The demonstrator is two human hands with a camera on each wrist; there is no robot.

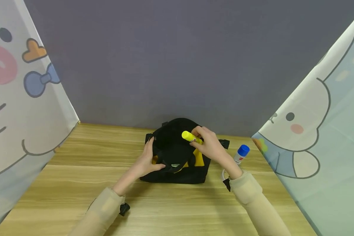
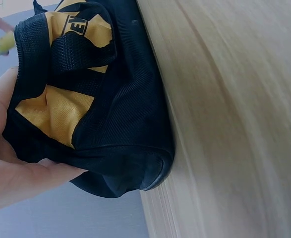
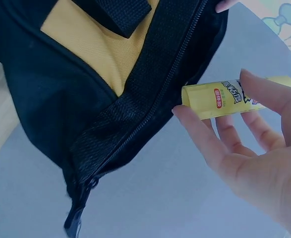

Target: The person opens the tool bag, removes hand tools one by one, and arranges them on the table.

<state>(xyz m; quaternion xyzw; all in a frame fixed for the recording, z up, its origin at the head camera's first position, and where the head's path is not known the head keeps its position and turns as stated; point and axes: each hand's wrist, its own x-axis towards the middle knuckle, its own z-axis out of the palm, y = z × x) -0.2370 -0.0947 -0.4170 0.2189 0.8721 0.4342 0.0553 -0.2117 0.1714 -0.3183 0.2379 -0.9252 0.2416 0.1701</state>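
Note:
A black and yellow fabric tool bag [image 1: 177, 178] stands on the table with its zipped mouth spread apart and its inside dark. My left hand [image 1: 144, 164] grips the bag's left rim, thumb on the near side and fingers over at the far side. In my right hand [image 1: 210, 143] is a yellow glue stick [image 1: 189, 136], pinched between thumb and fingers over the right part of the opening. The right wrist view shows the printed label of the glue stick [image 3: 224, 96] close beside the zipper edge [image 3: 155, 106].
To the right of the bag, a white tube with a blue cap [image 1: 242, 152] stands on the wooden table [image 1: 171, 209], partly behind my right forearm. A grey panel [image 1: 171, 65] rises behind the bag, and cartoon-printed cloths [image 1: 306, 131] border both sides.

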